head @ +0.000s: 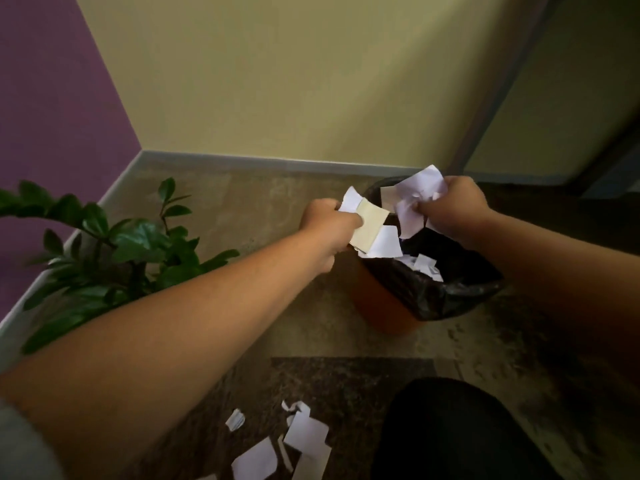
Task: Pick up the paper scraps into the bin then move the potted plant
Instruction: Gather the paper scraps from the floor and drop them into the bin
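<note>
While both hands, left and right, clutch paper scraps over the bin, more scraps lie on the floor below.

An indoor room corner, home or office unclear: painted walls, skirting board, tiled floor, lined bin.

One bin and one potted plant present. Paper scraps on the floor: at least five, overlapping, exact count indeterminable.
</note>
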A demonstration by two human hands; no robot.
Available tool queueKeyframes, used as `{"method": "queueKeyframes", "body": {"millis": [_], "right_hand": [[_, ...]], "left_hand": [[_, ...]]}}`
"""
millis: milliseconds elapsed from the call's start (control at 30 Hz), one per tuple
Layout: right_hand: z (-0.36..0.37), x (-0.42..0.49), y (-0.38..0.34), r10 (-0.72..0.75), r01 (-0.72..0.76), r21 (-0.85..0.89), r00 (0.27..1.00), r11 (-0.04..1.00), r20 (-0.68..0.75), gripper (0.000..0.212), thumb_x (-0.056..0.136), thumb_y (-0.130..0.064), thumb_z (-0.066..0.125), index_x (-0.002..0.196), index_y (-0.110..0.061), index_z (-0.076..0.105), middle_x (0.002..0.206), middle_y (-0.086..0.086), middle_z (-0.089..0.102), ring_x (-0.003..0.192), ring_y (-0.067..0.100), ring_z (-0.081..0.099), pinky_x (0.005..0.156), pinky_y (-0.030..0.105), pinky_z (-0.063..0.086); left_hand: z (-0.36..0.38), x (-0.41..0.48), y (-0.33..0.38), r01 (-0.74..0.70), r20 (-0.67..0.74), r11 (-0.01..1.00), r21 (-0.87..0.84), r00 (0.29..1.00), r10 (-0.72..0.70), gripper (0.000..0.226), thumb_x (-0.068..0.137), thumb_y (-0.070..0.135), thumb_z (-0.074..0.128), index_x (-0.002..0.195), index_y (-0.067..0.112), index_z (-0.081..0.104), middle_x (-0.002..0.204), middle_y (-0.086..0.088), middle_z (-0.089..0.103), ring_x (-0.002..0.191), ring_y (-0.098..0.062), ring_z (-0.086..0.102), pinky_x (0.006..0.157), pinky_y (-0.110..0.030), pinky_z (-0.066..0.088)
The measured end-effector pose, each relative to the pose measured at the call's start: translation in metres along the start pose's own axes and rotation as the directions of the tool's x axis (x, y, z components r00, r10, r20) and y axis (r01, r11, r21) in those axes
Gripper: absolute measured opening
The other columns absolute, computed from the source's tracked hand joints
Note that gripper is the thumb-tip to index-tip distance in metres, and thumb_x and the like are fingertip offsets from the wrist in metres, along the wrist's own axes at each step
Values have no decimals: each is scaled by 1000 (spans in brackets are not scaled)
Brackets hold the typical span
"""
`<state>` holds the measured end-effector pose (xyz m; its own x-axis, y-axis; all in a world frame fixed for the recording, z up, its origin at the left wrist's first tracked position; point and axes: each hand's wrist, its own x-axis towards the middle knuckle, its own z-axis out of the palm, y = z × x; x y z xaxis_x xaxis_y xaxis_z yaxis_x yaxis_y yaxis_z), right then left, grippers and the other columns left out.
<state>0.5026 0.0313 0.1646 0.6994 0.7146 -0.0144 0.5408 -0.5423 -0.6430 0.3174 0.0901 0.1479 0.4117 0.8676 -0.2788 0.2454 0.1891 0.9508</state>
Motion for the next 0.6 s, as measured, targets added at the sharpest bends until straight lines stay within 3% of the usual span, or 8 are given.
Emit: {"method": "queueKeyframes", "body": {"millis": [167,333,400,467,533,600], "right_hand": [[-7,23,32,164,-161,51,985,986,-49,32,87,-14,67,114,0,64,109,20,67,102,37,65,86,41,53],[-7,32,55,273,-266,230,962,936,0,34,80,-10,64,111,2,62,113,26,65,106,42,64,79,42,55],[-5,33,58,326,-328,321,943,888,62,42,84,-21,68,118,2,60,117,26,64,106,40,64,79,39,52],[-3,32,58,330,-356,407,934,841,134,62,82,-46,69,125,-2,57,120,17,63,104,33,64,86,40,53],[-2,32,58,302,-360,430,932,828,198,75,80,-63,62,129,-7,55,122,8,61,102,28,64,92,43,51],[-2,29,55,265,-359,406,926,840,269,73,89,-64,49,138,-11,47,125,3,54,101,24,61,96,42,45]], "left_hand": [[44,22,10,56,-24,998,23,998,-55,15,84,13,71,79,14,57,87,-7,67,67,-20,59,47,-25,39],[72,36,13,92,4,996,2,996,-92,21,82,19,76,92,9,60,90,-7,69,57,-15,61,55,-25,53],[78,39,11,109,44,994,-17,993,-108,29,82,21,76,100,3,62,91,-10,70,66,-16,68,70,-30,60],[80,42,7,113,81,991,-70,991,-107,36,84,18,74,113,1,60,98,-14,69,83,-20,70,78,-34,60],[80,43,3,72,91,996,-49,994,-68,38,87,17,70,121,5,58,112,-13,65,99,-22,65,83,-37,59],[77,39,1,1,94,1000,-5,996,-1,35,90,19,67,123,11,58,120,-8,63,108,-22,61,93,-41,55]]}}
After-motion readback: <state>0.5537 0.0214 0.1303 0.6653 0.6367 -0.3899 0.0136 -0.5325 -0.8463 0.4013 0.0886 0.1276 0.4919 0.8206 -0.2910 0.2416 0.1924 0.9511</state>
